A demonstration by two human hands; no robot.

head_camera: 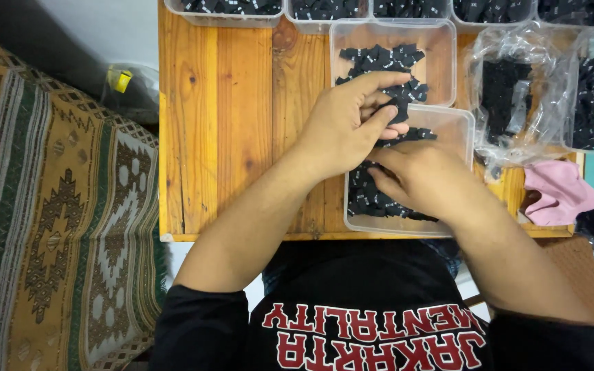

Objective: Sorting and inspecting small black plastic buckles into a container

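While both hands meet at centre frame, small black labels are being sorted between two clear tubs.

The left hand (342, 124) pinches one black label (399, 110) between thumb and fingers above the near tub (463, 124); the right hand (421, 175) reaches into that tub, its grasp hidden. Judged best practice: lift one piece at a time, low over the far tub (441, 51).

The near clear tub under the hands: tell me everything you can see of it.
The near tub is a shallow rectangular container of clear, thin plastic with rounded corners and a raised rim. It lies flat at the front edge of the wooden table, abutting a similar tub behind it. Small black folded pieces partly cover its bottom. The right hand reaches inside; the left hand pinches a piece above its far rim.
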